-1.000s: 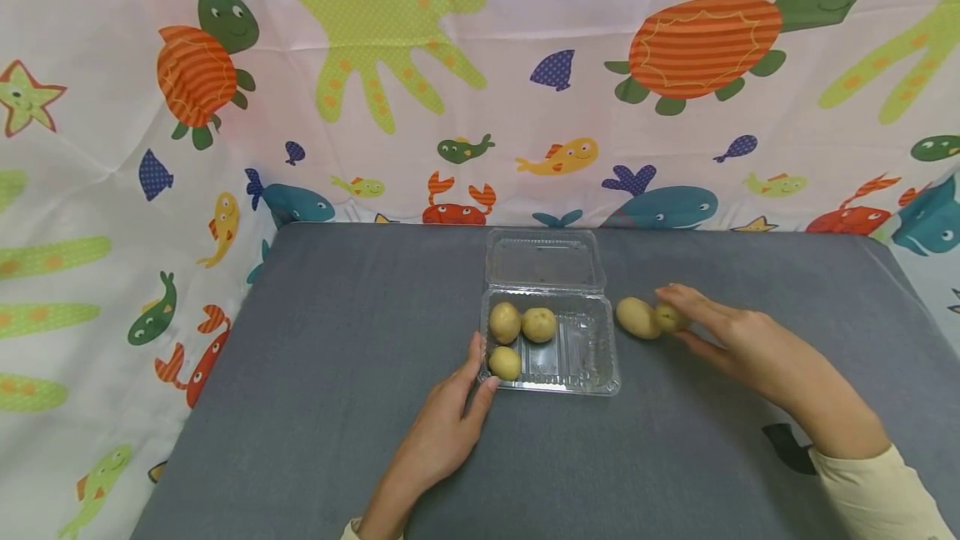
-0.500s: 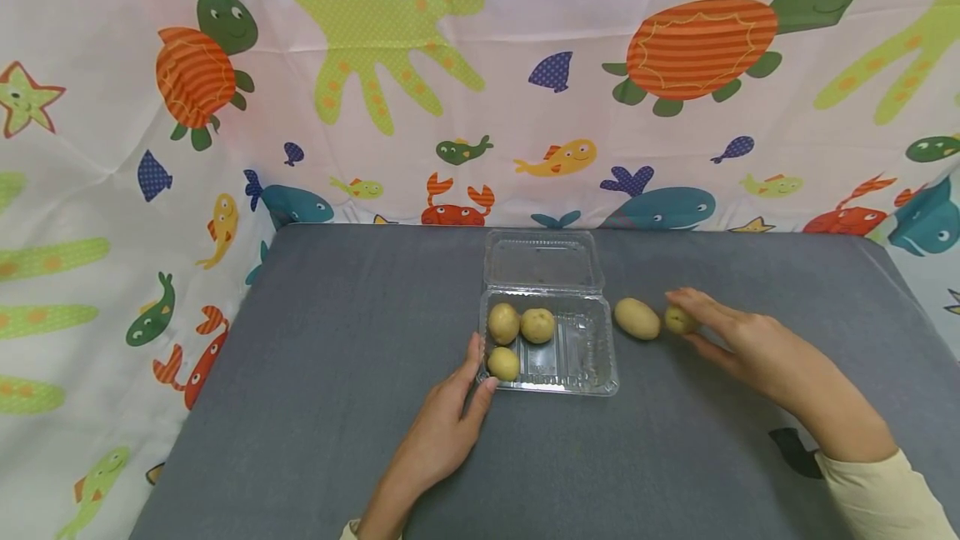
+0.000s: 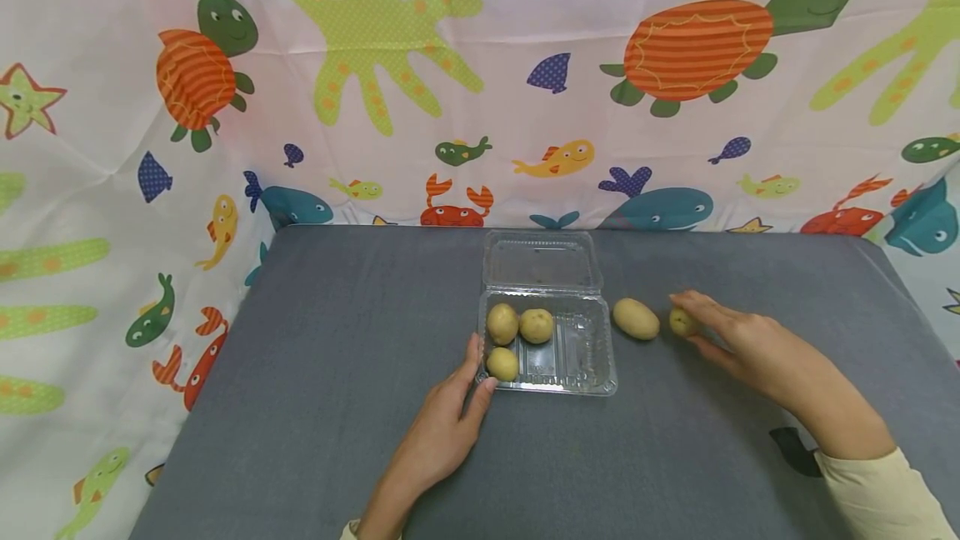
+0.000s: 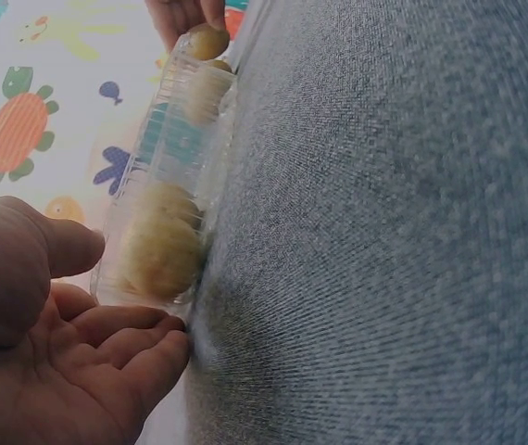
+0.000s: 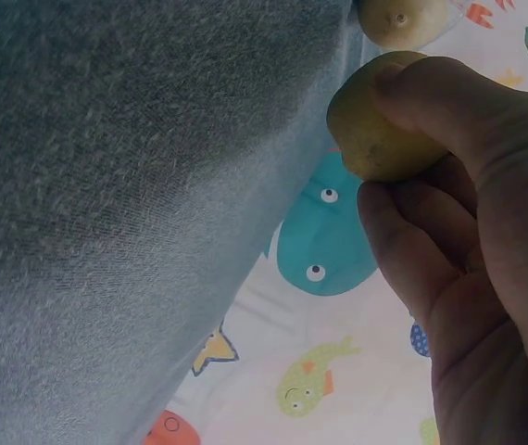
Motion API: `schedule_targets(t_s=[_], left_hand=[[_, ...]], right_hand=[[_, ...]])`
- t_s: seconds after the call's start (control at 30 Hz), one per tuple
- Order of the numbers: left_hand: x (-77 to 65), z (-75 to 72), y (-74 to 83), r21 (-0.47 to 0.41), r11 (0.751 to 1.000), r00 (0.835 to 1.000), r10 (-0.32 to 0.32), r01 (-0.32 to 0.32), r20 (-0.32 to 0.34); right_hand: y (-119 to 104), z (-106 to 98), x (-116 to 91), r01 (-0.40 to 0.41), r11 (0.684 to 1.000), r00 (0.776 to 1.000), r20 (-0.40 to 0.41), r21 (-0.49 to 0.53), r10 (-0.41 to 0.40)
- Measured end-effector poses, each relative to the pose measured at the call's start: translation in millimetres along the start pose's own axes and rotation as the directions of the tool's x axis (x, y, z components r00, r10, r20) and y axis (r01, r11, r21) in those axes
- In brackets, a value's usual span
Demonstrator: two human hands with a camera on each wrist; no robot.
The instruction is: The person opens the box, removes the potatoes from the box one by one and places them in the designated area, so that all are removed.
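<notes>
A clear plastic clamshell box (image 3: 577, 357) lies on the grey table with its lid folded back. Three round potatoes (image 3: 536, 326) sit in its left half. My left hand (image 3: 446, 427) rests against the box's front left corner, fingers along the side and thumb at the front edge; the left wrist view shows these fingers (image 4: 157, 357) loosely extended at the wall. To the right of the box lies an oval potato (image 3: 636, 319). Beyond it my right hand (image 3: 757, 357) pinches a small round potato (image 5: 375, 120) between thumb and fingers, low over the table.
Grey cloth covers the table (image 3: 337, 315). A white sheet (image 3: 420, 82) printed with sea animals hangs along the back and the left side. A dark shape (image 3: 795, 450) shows beside the right wrist.
My right hand has moved slightly right with the round potato, opening a gap between it and the oval potato. The left hand and the box look unmoved.
</notes>
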State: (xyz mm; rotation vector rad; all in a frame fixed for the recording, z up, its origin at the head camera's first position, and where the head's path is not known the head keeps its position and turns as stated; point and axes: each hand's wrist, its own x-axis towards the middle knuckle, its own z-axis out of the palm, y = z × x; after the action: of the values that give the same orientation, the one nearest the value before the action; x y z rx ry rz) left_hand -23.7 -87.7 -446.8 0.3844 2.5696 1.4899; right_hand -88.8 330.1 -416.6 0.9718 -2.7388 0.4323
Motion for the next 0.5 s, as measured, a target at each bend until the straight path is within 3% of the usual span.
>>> schedule_targets(t_s=[0.5], left_hand=[[0.2, -1.3, 0.1, -0.006, 1.000, 1.000, -0.008, 0.008, 0.024]], right_hand=[[4.5, 0.8, -0.8, -0.049, 0.999, 0.997, 0.052, -0.017, 0.050]])
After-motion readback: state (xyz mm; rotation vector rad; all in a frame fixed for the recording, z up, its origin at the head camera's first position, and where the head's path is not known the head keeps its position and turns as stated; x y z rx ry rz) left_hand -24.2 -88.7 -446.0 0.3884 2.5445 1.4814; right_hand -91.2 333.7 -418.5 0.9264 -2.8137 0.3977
